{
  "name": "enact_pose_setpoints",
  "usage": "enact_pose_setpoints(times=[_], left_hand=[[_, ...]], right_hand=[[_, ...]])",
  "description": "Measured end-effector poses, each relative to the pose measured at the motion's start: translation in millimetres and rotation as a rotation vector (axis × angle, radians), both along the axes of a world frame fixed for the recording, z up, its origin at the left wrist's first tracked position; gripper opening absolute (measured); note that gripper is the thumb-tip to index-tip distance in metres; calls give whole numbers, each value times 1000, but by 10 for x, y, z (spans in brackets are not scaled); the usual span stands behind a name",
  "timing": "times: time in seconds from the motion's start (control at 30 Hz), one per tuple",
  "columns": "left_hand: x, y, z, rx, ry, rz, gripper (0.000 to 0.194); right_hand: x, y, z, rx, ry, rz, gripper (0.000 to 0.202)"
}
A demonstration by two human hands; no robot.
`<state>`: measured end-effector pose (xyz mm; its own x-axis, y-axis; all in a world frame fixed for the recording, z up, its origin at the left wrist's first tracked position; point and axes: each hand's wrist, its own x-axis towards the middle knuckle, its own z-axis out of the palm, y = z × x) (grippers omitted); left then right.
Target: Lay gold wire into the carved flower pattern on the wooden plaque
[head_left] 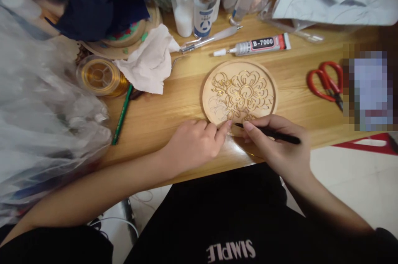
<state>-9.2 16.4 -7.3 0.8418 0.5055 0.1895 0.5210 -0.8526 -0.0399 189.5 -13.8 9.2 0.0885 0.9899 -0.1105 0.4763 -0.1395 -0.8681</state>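
A round wooden plate (pixel 273 79) with a raised rim lies on the table. Gold wire (pixel 248 89) outlines a large flower on it, and pencil lines show at its left. My right hand (pixel 273 135) grips black tweezers (pixel 284 136), their tip at the plate's near edge. Beside that tip, my left hand (pixel 199 141) rests at the near left rim with fingers curled in and the index fingertip on the plate. Whatever is under its fingers is hidden. A thin loose strand of gold wire trails below the right hand, near the table edge.
A B-7000 glue tube (pixel 261 45) lies behind the plate, near a pen-like tool (pixel 214 39) and bottles (pixel 205 6). Red-handled scissors (pixel 329 81) are at right. Leftward are a wire spool (pixel 99 75), crumpled tissue (pixel 152 62), a green pencil (pixel 122 114) and plastic bags (pixel 46 89).
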Motion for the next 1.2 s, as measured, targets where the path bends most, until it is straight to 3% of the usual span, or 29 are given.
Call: enact_pose_setpoints(times=[0.6, 1.2], left_hand=[[10, 2, -8, -10, -24, 5, 35], [0, 6, -4, 2, -33, -3, 34]], right_hand=[[11, 5, 15, 85, -106, 88, 5], [82, 33, 14, 111, -68, 169, 5]])
